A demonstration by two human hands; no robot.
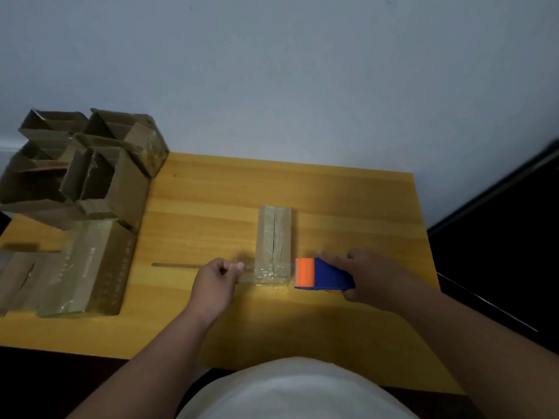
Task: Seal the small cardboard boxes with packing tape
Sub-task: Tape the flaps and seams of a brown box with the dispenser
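A small flat cardboard box (274, 237) lies in the middle of the wooden table (348, 201), its flaps closed along a centre seam. A clear strip of packing tape (266, 272) crosses the box's near end. My left hand (216, 281) pinches the tape's free end just left of the box. To the box's right, my right hand (367, 278) grips a blue tape dispenser (328, 275) with an orange roller, which faces the box.
Several open, empty cardboard boxes (99, 173) are piled at the table's back left corner. Taped boxes (87, 267) lie at the left edge in front of them. A wall stands behind the table, with dark floor to the right.
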